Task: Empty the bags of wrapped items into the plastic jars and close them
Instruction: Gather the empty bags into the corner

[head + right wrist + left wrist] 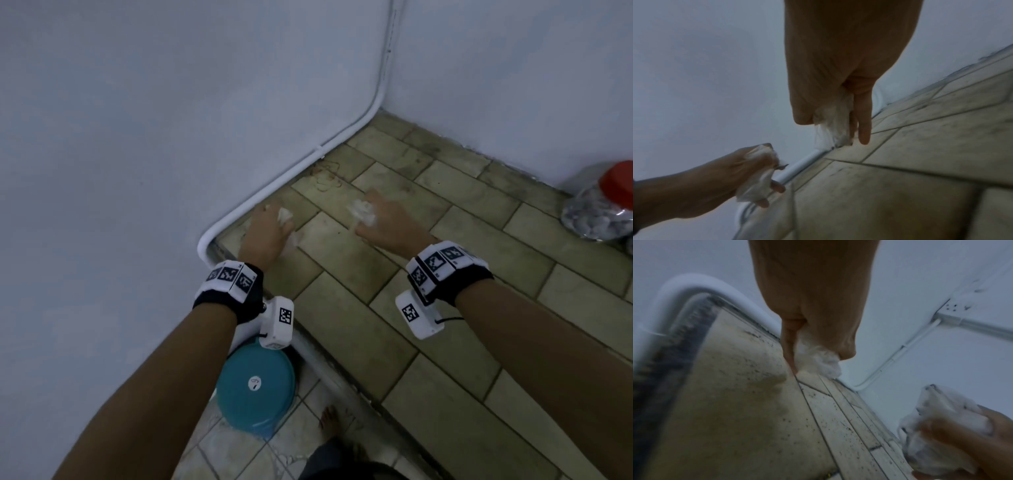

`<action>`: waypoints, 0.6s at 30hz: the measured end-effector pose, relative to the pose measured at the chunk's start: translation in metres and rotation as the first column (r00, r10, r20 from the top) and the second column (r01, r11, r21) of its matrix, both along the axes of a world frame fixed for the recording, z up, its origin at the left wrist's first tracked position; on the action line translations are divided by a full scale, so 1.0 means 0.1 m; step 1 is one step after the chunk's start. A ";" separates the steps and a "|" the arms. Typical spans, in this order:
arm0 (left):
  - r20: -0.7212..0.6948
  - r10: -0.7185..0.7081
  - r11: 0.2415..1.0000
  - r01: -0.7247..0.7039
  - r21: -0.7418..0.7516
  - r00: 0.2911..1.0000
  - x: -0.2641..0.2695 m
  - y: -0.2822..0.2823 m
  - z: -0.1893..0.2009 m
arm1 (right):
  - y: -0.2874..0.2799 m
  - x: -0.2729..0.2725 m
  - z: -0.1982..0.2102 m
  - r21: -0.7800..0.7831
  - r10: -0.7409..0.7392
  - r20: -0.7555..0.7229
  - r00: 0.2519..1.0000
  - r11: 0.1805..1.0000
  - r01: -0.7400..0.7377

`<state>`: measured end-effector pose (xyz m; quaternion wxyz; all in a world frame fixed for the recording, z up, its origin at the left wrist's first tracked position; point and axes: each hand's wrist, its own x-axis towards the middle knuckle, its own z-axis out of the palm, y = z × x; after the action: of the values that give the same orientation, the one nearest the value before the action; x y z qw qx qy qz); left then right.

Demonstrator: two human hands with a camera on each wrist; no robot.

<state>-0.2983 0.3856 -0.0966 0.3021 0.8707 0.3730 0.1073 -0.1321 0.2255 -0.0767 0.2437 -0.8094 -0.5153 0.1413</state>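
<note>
Both hands hover low over a tiled ledge [342, 260] near the wall corner. My left hand [284, 222] grips a crumpled clear plastic bag [285, 216], a white wad bunched between thumb and fingers [818, 358]. My right hand [364, 214] grips a second crumpled plastic bag [361, 209], its end hanging below the fingers [834, 126]. The two wads are a hand's width apart. A clear plastic jar [597, 216] filled with dark wrapped items stands at the far right against the wall, with its red lid [618, 183] on.
A white pipe [291, 174] runs along the wall at the ledge's back left edge. Below the ledge's front edge, a round teal lid [255, 387] sits on the tiled floor beside a bare foot [330, 416]. Loose rubber bands [327, 178] lie near the corner.
</note>
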 end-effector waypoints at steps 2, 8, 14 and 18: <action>0.061 -0.009 1.000 0.010 -0.017 0.998 -0.20 -0.09 0.10 | 0.04 -0.17 0.02 0.052 -0.028 -0.175 0.984 0.998 0.038; 0.058 -0.010 0.995 0.015 -0.099 0.998 -0.96 -0.37 0.15 | 0.12 -0.76 -0.04 0.097 0.181 -0.269 0.946 0.982 -0.160; 0.091 0.226 0.947 -0.196 -0.255 0.970 -1.49 -0.63 0.10 | 0.05 -1.26 -0.18 0.090 0.312 -0.295 0.903 0.950 -0.299; 0.122 0.354 0.892 -0.295 -0.341 0.927 -1.82 -0.60 0.04 | 0.18 -1.58 -0.18 0.041 0.356 -0.316 0.880 0.931 -0.362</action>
<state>-0.4808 0.3252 -0.0930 0.4483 0.7225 0.4968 0.1737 -0.2900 0.2439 -0.0948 0.2852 -0.6687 -0.6088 0.3174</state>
